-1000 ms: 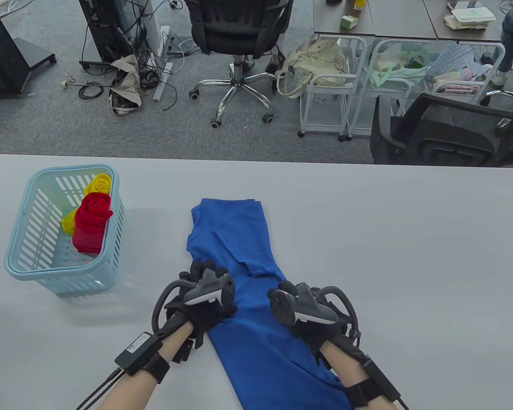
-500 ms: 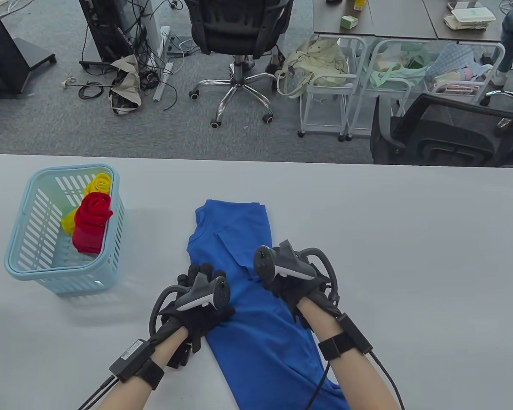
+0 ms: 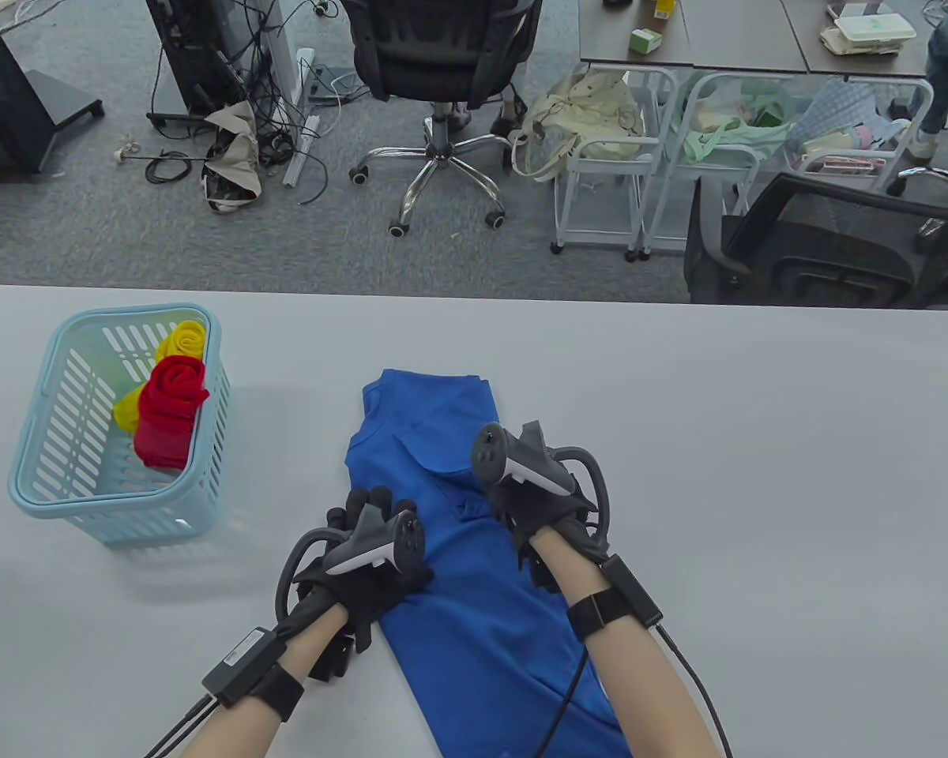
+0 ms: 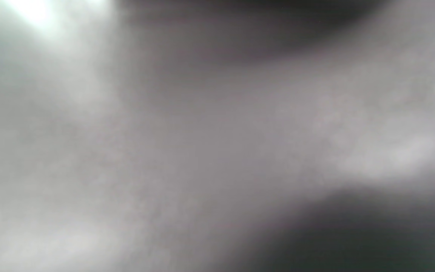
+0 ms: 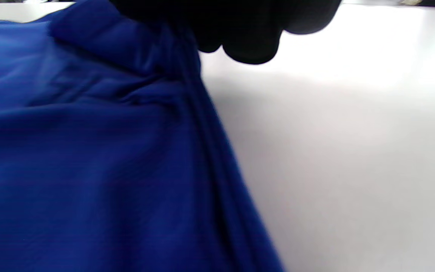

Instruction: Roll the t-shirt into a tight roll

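Note:
A blue t-shirt [image 3: 434,442], folded into a long strip, lies on the white table [image 3: 758,474] with its collar end far from me. My left hand [image 3: 367,513] rests flat on the strip's left edge, fingers spread. My right hand [image 3: 502,493] is at the right edge by the folded sleeve. In the right wrist view its black fingers [image 5: 247,41] grip a bunched fold of the shirt [image 5: 89,151] beside the bare table [image 5: 353,132]. The left wrist view is a grey blur.
A light blue plastic basket [image 3: 31,489] stands at the table's left and holds a red rolled garment [image 3: 170,403] and a yellow one [image 3: 182,339]. Office chairs and carts stand on the floor beyond the far edge.
My right hand has moved forward and left along the shirt's right edge to the sleeve fold, bunching the fabric there. My left hand has barely moved.

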The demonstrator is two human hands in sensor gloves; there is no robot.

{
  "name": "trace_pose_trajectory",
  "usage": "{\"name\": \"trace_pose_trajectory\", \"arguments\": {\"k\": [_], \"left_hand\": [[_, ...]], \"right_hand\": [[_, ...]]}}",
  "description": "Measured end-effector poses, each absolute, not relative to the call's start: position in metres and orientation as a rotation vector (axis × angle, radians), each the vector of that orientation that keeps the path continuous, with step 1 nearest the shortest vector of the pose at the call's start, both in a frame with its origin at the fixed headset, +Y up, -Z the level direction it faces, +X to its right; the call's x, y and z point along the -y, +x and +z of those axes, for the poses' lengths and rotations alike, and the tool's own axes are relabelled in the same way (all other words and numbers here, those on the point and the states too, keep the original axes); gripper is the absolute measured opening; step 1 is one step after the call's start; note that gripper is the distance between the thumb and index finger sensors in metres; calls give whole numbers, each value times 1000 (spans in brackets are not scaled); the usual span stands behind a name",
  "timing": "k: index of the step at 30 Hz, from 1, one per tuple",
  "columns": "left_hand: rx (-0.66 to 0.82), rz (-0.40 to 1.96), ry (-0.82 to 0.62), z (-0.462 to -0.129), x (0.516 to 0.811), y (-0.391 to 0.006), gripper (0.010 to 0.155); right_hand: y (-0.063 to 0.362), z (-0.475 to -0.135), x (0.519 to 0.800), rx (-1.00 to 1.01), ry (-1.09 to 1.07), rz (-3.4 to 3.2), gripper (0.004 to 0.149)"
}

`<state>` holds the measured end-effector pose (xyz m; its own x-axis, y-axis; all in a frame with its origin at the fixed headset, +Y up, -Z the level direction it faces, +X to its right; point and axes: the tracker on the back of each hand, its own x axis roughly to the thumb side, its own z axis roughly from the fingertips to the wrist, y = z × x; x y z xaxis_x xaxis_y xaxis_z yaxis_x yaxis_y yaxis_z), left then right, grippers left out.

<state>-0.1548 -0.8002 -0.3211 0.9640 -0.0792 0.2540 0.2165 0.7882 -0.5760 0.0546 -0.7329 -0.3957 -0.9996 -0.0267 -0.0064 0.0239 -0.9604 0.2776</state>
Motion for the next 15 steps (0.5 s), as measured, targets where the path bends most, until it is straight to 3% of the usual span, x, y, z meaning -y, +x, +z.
{"name": "trace_pose_trajectory", "arguments": {"k": [3,7,11,15], "left_hand": [[223,-161,-642,-321,800,-155,87],[227,-159,-645,-321,801,-155,87],[233,-156,-651,-322,801,-155,87],[230,-153,-650,-322,800,-156,87]], "right_hand": [[81,-401,736,374,341,-3018,41],[108,-403,748,560,534,-2851,37],[99,-392,729,361,340,-2886,52],[77,-389,730,637,-312,-3143,60]]}}
